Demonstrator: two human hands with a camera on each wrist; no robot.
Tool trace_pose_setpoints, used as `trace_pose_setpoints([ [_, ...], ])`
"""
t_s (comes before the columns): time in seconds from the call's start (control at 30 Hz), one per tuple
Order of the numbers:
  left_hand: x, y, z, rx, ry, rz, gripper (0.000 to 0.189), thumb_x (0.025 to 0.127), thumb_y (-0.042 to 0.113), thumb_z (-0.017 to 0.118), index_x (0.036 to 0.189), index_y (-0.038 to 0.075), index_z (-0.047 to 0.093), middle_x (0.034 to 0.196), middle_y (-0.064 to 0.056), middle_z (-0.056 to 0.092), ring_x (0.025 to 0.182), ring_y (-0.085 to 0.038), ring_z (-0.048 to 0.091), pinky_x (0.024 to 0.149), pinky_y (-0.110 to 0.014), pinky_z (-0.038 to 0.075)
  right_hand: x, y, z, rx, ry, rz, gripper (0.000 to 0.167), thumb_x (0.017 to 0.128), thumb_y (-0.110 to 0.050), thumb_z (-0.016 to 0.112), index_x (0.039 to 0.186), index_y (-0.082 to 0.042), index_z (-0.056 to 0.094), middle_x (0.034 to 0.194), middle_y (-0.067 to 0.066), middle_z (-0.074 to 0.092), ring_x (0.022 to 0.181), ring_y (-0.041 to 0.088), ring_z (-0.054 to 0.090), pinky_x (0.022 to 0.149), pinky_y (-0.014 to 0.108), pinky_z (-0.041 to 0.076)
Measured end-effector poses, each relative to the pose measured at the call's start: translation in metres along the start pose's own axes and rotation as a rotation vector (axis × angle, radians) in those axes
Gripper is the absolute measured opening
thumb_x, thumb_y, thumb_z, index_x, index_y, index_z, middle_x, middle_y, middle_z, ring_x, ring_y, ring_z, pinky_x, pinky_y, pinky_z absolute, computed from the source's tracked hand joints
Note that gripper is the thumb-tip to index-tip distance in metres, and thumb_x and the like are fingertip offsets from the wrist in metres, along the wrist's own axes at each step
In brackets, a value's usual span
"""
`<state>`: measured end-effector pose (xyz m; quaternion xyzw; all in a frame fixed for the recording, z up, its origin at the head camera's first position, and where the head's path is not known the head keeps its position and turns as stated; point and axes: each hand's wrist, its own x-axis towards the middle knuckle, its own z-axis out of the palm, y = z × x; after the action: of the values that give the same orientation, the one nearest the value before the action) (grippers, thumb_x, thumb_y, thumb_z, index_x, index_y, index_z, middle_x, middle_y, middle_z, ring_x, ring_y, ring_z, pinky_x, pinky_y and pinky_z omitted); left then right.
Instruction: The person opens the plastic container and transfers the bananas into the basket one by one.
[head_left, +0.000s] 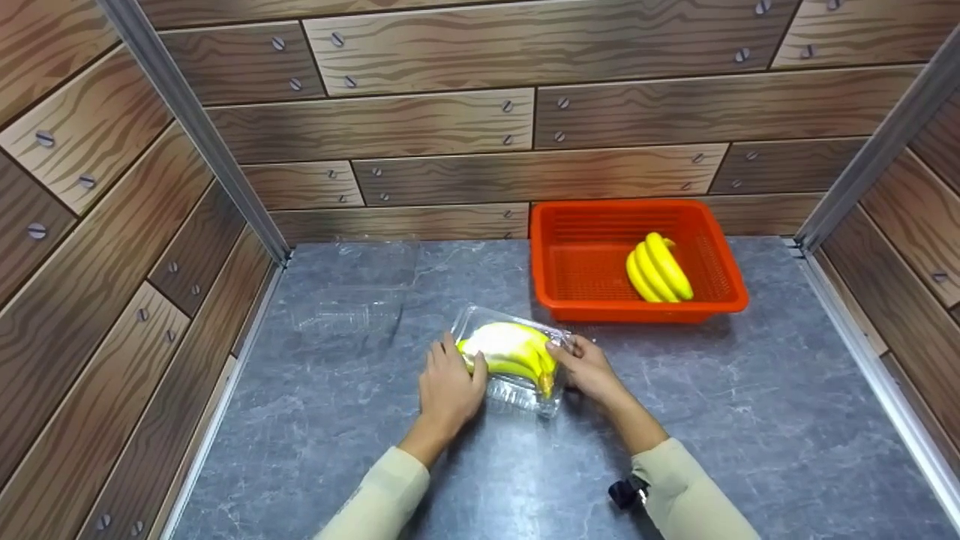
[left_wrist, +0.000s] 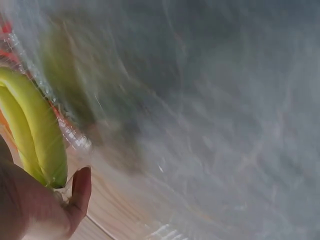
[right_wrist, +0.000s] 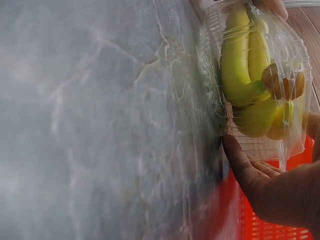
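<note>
A clear plastic clamshell box (head_left: 517, 394) with a bunch of yellow bananas (head_left: 525, 356) inside is between my two hands, in front of me on the grey tabletop. My left hand (head_left: 450, 386) grips its left side, the thumb close by the banana ends; in the left wrist view that thumb (left_wrist: 80, 195) stands near the tips. At the box's right edge my right hand (head_left: 592, 375) holds on with the thumb on top. The right wrist view shows ribbed clear plastic around the fruit, the brown stem (right_wrist: 282, 82) facing that hand.
A red plastic basket (head_left: 637, 311) stands at the back right with another bunch of bananas (head_left: 660, 270) in it. Toward the back left lies a second clear clamshell box (head_left: 349, 311), its lid raised. Wood-patterned panels (head_left: 442, 124) enclose the back and sides.
</note>
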<state>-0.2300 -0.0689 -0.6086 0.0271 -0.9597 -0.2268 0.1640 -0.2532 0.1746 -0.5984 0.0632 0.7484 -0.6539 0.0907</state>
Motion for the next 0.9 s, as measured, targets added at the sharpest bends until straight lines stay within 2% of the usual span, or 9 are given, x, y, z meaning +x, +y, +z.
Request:
trace_pose_setpoints([
  [0.3,-0.011,0.006,-0.002,-0.036,-0.047,-0.038,0.085,0.105,0.056,0.050,0.160,-0.008,0.038,0.152,-0.030,0.057,0.136,-0.044,0.061,0.098,-0.059,0.061,-0.008,0.000,-0.004,0.039,-0.016,0.015,0.045,0.106,-0.024,0.067,0.139,0.004,0.058,0.093,-0.005,0.067,0.073,0.005,0.057,0.061,0.019,0.050],
  [0.5,-0.016,0.003,-0.003,-0.076,-0.023,0.034,0.094,0.102,0.063,0.054,0.160,-0.010,0.038,0.157,-0.031,0.054,0.138,-0.046,0.061,0.098,-0.061,0.061,-0.010,0.000,-0.011,-0.019,-0.027,0.007,0.050,0.107,-0.027,0.067,0.145,0.003,0.056,0.096,-0.003,0.068,0.077,0.006,0.058,0.065,0.021,0.051],
  [0.6,-0.017,-0.003,-0.004,-0.161,0.016,0.063,0.096,0.097,0.064,0.065,0.156,-0.008,0.046,0.153,-0.031,0.058,0.134,-0.048,0.064,0.102,-0.061,0.060,-0.010,0.001,-0.013,-0.027,-0.046,0.013,0.053,0.107,-0.029,0.066,0.148,0.002,0.054,0.102,0.000,0.073,0.081,0.006,0.062,0.066,0.023,0.053],
  [0.73,-0.020,-0.013,-0.003,-0.309,0.041,0.059,0.090,0.090,0.060,0.077,0.149,-0.004,0.057,0.148,-0.028,0.064,0.131,-0.048,0.066,0.110,-0.057,0.057,-0.010,0.001,-0.015,-0.004,-0.059,0.026,0.053,0.107,-0.028,0.066,0.149,0.002,0.053,0.106,0.002,0.077,0.083,0.007,0.066,0.067,0.023,0.056],
  [0.9,-0.025,-0.023,-0.002,-0.459,0.004,0.031,0.085,0.088,0.050,0.085,0.150,-0.002,0.058,0.147,-0.026,0.066,0.136,-0.045,0.065,0.115,-0.056,0.053,-0.009,0.001,-0.016,0.009,-0.083,0.031,0.055,0.106,-0.029,0.067,0.149,0.002,0.053,0.106,0.002,0.076,0.085,0.009,0.069,0.070,0.026,0.061],
])
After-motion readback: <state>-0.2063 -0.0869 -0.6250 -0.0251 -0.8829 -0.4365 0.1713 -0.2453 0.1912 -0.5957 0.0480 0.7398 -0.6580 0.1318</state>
